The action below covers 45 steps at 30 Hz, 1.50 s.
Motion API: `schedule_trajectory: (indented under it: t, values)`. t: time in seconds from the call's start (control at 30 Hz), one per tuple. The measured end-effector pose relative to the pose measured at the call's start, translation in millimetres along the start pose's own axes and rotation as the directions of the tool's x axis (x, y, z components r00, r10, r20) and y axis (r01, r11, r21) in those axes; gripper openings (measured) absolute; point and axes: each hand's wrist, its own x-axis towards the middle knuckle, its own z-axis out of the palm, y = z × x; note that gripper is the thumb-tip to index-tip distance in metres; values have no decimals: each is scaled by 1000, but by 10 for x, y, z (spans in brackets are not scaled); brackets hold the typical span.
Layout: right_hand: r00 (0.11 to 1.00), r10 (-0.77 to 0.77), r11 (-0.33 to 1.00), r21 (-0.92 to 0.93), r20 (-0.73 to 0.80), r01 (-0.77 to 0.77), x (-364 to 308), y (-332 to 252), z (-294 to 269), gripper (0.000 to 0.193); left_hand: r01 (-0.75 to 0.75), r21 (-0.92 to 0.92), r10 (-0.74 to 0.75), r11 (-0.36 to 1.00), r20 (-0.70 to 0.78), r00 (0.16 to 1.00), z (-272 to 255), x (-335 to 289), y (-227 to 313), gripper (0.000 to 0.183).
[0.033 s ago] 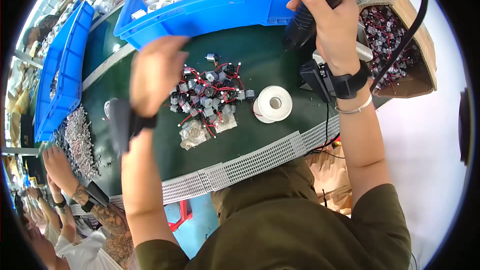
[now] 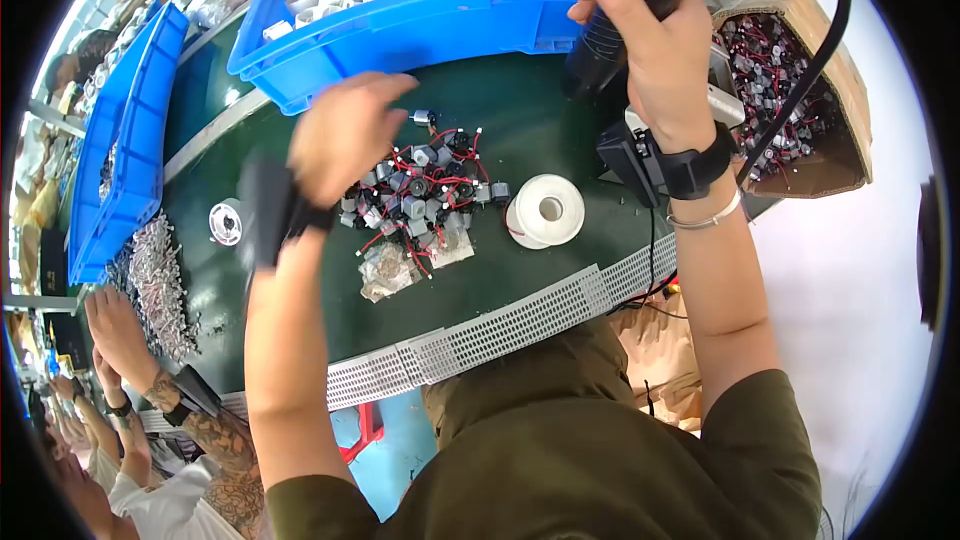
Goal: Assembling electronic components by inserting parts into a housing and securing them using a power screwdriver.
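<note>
My right hand (image 2: pixel 660 60) is wrapped round a black, ribbed electric screwdriver (image 2: pixel 600 50), its lower end pointing down at the green worktop. My left hand (image 2: pixel 345 135), slightly blurred, hovers above the left edge of a pile of small motors (image 2: pixel 415 205) with red wires. Its fingers stretch to the right with the thumb apart, and nothing shows between them. A white round housing (image 2: pixel 550 212) stands right of the pile with a red wire at its side. Left of my left wrist lies another white round part (image 2: pixel 227 223).
A blue bin (image 2: pixel 420 25) of white plastic parts stands at the far side. A cardboard box (image 2: pixel 850 140) of wired motors is at the right, a black cable (image 2: pixel 815 65) hanging before it. Screws (image 2: pixel 158 285) lie heaped at the left, near a co-worker's hand (image 2: pixel 120 340).
My left hand has moved right over the worktop toward the motor pile, uncovering the white round part at the left. My right hand with the screwdriver has barely shifted.
</note>
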Motion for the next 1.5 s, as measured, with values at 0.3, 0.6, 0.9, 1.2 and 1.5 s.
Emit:
schedule_trajectory:
  t: [0.3,0.6,0.9,1.2,1.5]
  values:
    - [785,-536,822,19,-312,569,-329,60,85,51,114,-1,-113,994,-125,986,81,219,-139,27]
    - [779,-151,985,27,608,170,-643,49,93,44,363,-880,10,305,384,923,-410,14,671,19]
    - [853,-61,995,-33,518,92,-784,8,-64,37,173,62,-146,983,-309,940,-450,1224,-509,38]
    - [890,66,998,-12,451,-68,-874,-35,-280,31,208,135,-134,969,-418,898,-588,1251,-841,42]
    - [900,209,947,151,382,-284,-1040,37,-536,29,466,-881,-369,-82,461,807,-131,-318,912,32]
